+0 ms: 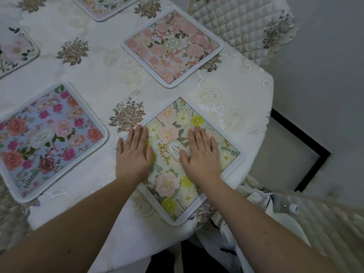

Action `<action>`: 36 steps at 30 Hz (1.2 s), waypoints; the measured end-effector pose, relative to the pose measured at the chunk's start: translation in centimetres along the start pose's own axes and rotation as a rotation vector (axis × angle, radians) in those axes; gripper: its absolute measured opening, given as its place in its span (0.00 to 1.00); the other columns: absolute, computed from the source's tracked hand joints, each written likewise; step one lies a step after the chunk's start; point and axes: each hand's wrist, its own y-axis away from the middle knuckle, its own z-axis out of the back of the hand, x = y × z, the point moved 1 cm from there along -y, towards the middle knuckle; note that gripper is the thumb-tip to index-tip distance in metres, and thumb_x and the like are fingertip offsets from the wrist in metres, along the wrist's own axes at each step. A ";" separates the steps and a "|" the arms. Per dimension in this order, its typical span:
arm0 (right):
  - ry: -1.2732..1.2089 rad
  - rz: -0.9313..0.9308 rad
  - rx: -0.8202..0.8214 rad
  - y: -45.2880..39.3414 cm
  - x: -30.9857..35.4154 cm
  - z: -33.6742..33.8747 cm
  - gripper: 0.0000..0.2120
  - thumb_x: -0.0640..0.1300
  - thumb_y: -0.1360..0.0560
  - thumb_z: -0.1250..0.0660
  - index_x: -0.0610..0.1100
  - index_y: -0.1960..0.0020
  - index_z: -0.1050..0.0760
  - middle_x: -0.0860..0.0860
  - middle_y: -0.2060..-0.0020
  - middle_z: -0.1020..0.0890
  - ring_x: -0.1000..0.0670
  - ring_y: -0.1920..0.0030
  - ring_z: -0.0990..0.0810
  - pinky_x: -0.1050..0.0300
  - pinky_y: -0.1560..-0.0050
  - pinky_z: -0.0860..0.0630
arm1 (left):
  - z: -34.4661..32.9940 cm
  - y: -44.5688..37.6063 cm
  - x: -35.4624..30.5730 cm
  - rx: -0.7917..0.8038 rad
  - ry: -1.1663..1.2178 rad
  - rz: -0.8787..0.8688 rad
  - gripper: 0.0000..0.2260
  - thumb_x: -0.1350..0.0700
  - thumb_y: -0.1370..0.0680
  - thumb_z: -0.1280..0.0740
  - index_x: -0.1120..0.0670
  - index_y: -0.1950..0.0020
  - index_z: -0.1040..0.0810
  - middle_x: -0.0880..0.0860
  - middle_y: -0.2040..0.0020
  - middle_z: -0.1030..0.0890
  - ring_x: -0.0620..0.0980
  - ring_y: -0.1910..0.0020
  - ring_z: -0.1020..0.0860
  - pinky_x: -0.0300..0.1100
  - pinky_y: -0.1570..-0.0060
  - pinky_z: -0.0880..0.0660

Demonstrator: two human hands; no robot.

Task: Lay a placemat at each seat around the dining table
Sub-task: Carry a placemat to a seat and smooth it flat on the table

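**Nearest placemat pressed flat at the table corner**

The yellow-flowered placemat (178, 158) is found nearest, at about 6 o'clock on the table (94, 83), turned cornerwise to the edge with one corner close to the drop of the cloth. It is pressed from above by both hands: the left hand (134, 152) is laid over its 9 o'clock border, partly on the tablecloth (102, 75), and the right hand (201, 152) is laid on its middle, beside the oval label. The fingers of both are held straight and close together, flat on the surface; nothing is gripped. The flat pressure is judged to serve for smoothing the mat or sliding it square to the seat, which it does not yet appear to face.

At 9 o'clock, just beside, the blue rose placemat (47, 140) is seen lying flat. Farther off, at 12 o'clock, the pink placemat (171, 48) is set before the quilted chair (242, 26). Two more mats are cut by the frame at 10 and 11 o'clock. A second quilted chair cover (325, 223) and pale clothing are seen at 4 o'clock; nothing stands on the cloth to obstruct a sliding move
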 end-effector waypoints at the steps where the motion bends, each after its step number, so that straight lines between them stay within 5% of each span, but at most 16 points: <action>1: -0.011 -0.022 -0.019 0.3 -0.6 0.1 0.33 0.61 0.20 0.54 0.46 0.19 0.51 0.49 0.20 0.51 0.51 0.21 0.55 0.45 0.22 0.57 | 0.1 0.0 0.0 0.006 0.001 0.000 0.27 0.43 0.18 0.57 0.45 0.19 0.56 0.46 0.19 0.55 0.45 0.20 0.57 0.53 0.22 0.60; 21: 0.027 -0.298 -0.072 2.4 -4.2 0.5 0.36 0.61 0.21 0.54 0.42 0.20 0.56 0.42 0.21 0.54 0.45 0.21 0.58 0.46 0.23 0.62 | 0.3 -0.1 -0.6 0.009 -0.036 -0.062 0.30 0.45 0.20 0.59 0.53 0.18 0.49 0.52 0.18 0.48 0.53 0.19 0.50 0.57 0.23 0.56; 27: 0.029 -0.296 -0.137 2.3 -4.2 0.3 0.31 0.51 0.19 0.57 0.38 0.21 0.51 0.43 0.21 0.48 0.48 0.21 0.51 0.48 0.22 0.56 | 0.1 3.3 -6.7 0.072 -0.053 -0.346 0.26 0.45 0.16 0.61 0.52 0.19 0.60 0.51 0.19 0.59 0.50 0.20 0.61 0.51 0.23 0.63; 36: 0.059 -0.296 -0.154 2.1 -4.4 0.1 0.31 0.50 0.20 0.60 0.37 0.21 0.48 0.43 0.21 0.44 0.47 0.21 0.47 0.47 0.22 0.52 | -3.5 6.4 -11.4 0.132 -0.021 -0.412 0.27 0.45 0.16 0.53 0.52 0.18 0.49 0.49 0.18 0.50 0.48 0.20 0.53 0.54 0.22 0.54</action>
